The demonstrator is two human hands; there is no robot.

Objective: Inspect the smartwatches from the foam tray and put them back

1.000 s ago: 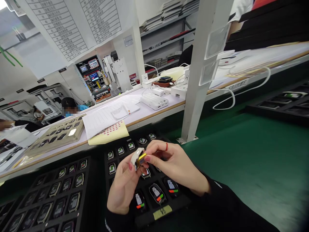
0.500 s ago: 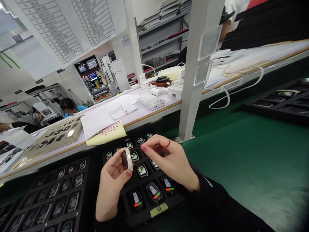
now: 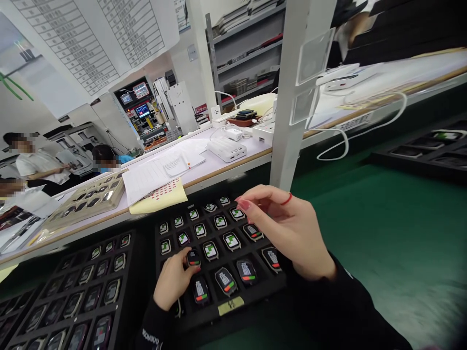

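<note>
My left hand [image 3: 173, 279] is low at the left part of a black tray [image 3: 204, 316], its thumb and fingers closed around the sides of a smartwatch [image 3: 193, 257]. That watch lies face up at a slot, its dark screen showing a little red and green. My right hand [image 3: 288, 228] hangs above the tray's right side, thumb and index tips pressed together; anything between them is too small to make out. Around my hands, rows of watches fill the slots, such as a lit one [image 3: 210, 250] with green and white blocks and one [image 3: 225, 281] with white text over a red-green bar.
A second watch tray [image 3: 126, 291] lies to the left, and another [image 3: 430, 150] at far right. A metal post [image 3: 288, 112] rises behind my right hand. The raised shelf holds papers [image 3: 146, 182], a white charger box [image 3: 226, 149] and cables. Several people are beyond.
My left hand has lowered the watch from mid-air into the tray and turned it face up. My right hand has moved right, away from it, still pinched.
</note>
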